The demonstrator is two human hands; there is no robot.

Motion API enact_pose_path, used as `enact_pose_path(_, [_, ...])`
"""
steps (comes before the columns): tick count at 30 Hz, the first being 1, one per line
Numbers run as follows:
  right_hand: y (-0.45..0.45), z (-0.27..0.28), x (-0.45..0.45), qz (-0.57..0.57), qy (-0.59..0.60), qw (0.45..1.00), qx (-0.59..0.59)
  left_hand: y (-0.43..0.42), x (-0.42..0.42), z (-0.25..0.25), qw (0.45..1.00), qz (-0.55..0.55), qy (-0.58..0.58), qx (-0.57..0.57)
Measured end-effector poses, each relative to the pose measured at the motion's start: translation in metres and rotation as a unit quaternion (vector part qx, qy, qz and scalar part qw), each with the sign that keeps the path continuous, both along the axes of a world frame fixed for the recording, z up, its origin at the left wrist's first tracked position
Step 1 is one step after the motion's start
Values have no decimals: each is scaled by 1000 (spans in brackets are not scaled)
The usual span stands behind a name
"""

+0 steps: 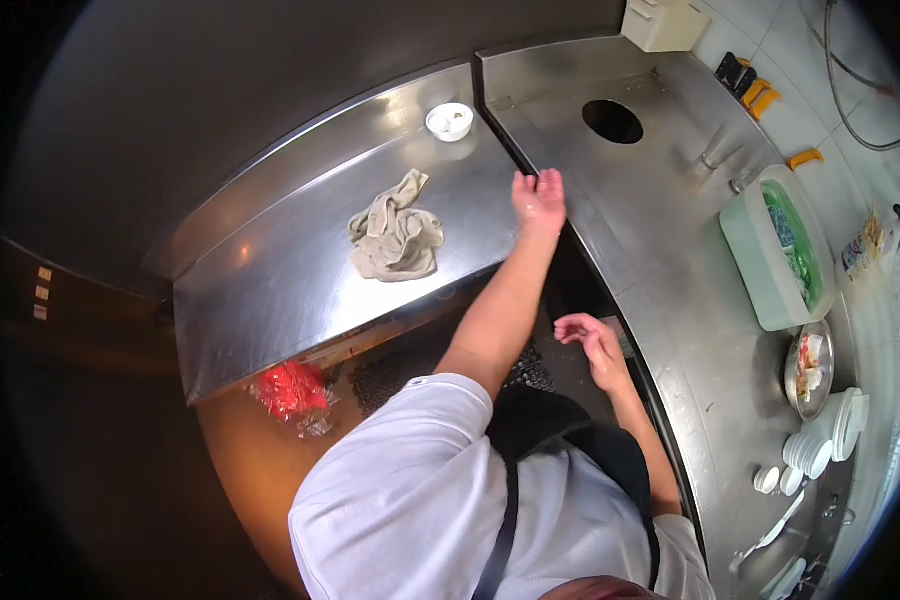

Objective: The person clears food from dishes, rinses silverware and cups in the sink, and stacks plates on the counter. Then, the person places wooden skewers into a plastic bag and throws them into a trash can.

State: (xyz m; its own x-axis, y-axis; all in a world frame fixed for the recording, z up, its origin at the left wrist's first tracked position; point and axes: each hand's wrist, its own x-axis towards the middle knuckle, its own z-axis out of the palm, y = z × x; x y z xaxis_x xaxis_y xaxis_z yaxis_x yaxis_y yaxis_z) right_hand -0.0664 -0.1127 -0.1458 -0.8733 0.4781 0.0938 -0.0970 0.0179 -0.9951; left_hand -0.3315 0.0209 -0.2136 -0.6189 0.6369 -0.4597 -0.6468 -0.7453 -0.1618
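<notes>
Seemingly grasping nothing yet, holding an outstretched left hand over the edge of the counter and a loosely parted right hand, probably needing leftward travel toward the cloth.

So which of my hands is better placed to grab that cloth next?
Probably your left hand: it's open, stretched forward beside the counter and nearer the cloth. Your right hand is farther from it and closer to your body.

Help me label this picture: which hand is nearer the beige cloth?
Left: the left hand is to the right of the beige cloth, apart; the right hand is farther off, lower in view.
</notes>
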Motion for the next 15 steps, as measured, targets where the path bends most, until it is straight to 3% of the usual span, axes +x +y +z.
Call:
enact_pose_path(2, [-4,-6,24,-96,-28,994,43,-14,-36,4,995,-48,80,-45])
enact_pose_path(4, [-11,-19,62,-171,-66,982,48,-32,-72,17,943,-58,247,-213])
enact_pose_path(7, [-43,-45,120,-286,-140,947,47,-40,-151,1,867,-100,317,-370])
enact_pose_path(8, [-57,-57,139,-327,-173,928,53,-51,-154,29,852,-144,311,-395])
enact_pose_path(9, [-74,-84,162,-372,-217,902,-11,-45,-180,13,847,-144,321,-398])
enact_pose_path(11, [-111,-98,184,-432,-344,834,10,-35,-212,-4,849,-128,327,-394])
enact_pose_path(12, [-132,-120,195,-475,-337,813,-17,-35,-218,-6,856,-112,324,-388])
enact_pose_path(13, [-163,-191,233,-528,-303,788,-95,-37,-222,-8,862,-97,318,-384])
enact_pose_path(14, [-190,-248,278,-492,-304,787,-216,-44,-221,-8,857,-109,336,-376])
enact_pose_path(15, [-214,-255,287,-487,-349,762,-245,-58,-215,-1,851,-121,355,-369])
